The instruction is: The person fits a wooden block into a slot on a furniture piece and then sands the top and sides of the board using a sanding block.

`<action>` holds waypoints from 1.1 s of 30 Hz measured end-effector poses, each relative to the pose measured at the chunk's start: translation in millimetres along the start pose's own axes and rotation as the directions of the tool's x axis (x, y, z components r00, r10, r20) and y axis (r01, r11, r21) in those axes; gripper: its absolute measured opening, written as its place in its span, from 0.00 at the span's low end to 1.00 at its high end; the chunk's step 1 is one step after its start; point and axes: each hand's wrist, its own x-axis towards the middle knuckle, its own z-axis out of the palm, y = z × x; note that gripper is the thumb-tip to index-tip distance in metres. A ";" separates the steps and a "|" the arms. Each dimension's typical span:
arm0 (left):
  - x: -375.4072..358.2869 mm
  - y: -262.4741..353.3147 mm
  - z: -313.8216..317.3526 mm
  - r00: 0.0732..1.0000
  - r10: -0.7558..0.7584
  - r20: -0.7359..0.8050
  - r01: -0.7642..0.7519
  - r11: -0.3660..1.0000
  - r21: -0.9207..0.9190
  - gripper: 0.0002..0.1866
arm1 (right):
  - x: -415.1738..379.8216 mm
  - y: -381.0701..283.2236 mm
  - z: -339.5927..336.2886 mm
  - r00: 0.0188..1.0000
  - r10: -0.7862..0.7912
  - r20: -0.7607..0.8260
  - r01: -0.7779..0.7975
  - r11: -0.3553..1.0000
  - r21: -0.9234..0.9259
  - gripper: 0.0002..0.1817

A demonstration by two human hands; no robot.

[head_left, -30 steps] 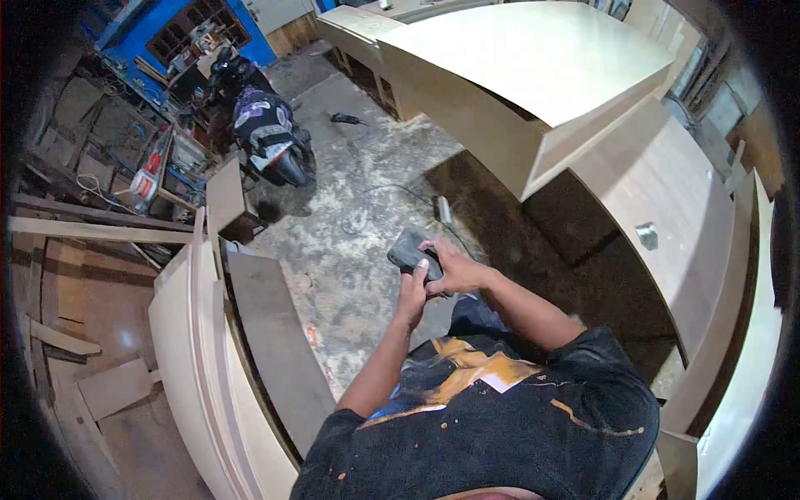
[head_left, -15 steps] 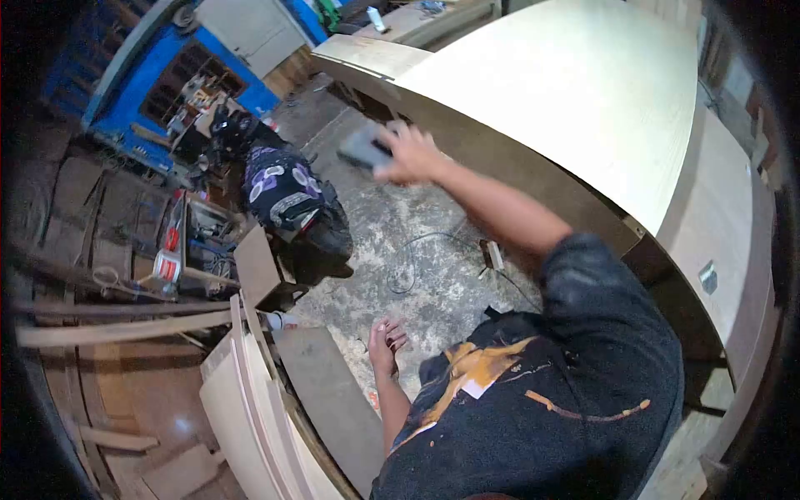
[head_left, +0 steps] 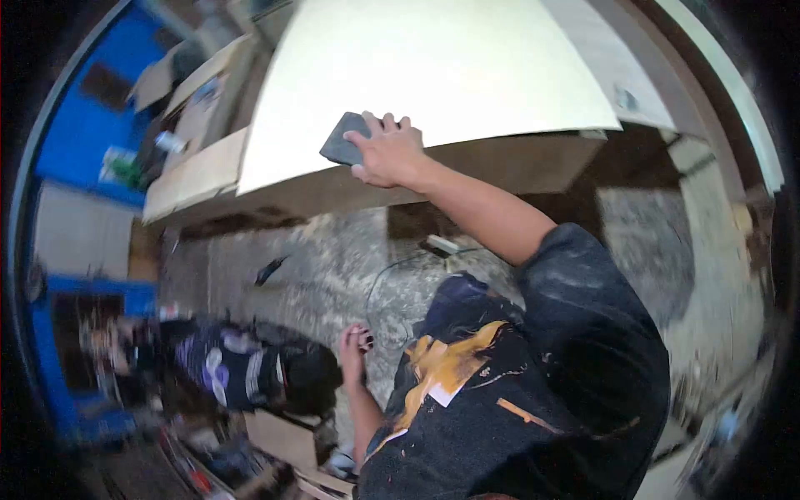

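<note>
My right hand [head_left: 390, 155] reaches out at the end of a stretched arm and is closed round a dark grey rectangular sanding block [head_left: 341, 140]. The block overlaps the near edge of a large pale wood panel [head_left: 433, 71] in this view. Thumb and fingers wrap its right side. Low in front of my body, my left hand [head_left: 354, 340] hangs over the floor with loosely curled fingers and nothing visible in it.
A motorbike [head_left: 242, 362] under a patterned cover stands at the lower left. A cable [head_left: 382, 279] runs over the stained concrete floor [head_left: 317, 250] to a small white-and-dark object [head_left: 442, 244]. A cardboard-coloured box [head_left: 282, 437] sits by the motorbike. Blue walls [head_left: 79, 158] rise at the left.
My view has turned to the right, towards the panel. The right hand with the sanding block has gone from over the floor to the panel's edge. My left hand stays low, its fingers more curled.
</note>
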 end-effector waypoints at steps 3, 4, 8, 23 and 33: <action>60.3 62.9 -24.1 0.988 -0.016 0.151 -0.005 0.991 0.137 0.15 | -56.3 82.8 -45.4 0.947 0.300 -0.114 -0.311 0.945 -0.103 0.36; 82.0 85.9 -27.8 0.981 -0.013 0.193 -0.021 0.984 0.176 0.15 | -78.9 110.3 -60.2 0.909 0.390 -0.148 -0.407 0.907 -0.109 0.35; 176.8 163.8 -42.4 0.955 0.042 0.293 -0.098 0.979 0.178 0.15 | -143.3 211.0 -91.7 0.628 0.685 -0.368 -0.773 0.605 -0.193 0.38; 388.9 339.7 -134.0 0.956 0.274 0.104 -0.251 0.948 -0.195 0.25 | 237.0 -121.4 7.1 0.965 -0.261 0.030 0.253 0.955 0.157 0.30; 453.7 343.5 -97.5 0.656 0.119 0.745 -0.050 0.992 -0.115 0.36 | 169.3 63.5 47.6 0.806 0.437 -0.399 -0.507 0.857 -0.086 0.31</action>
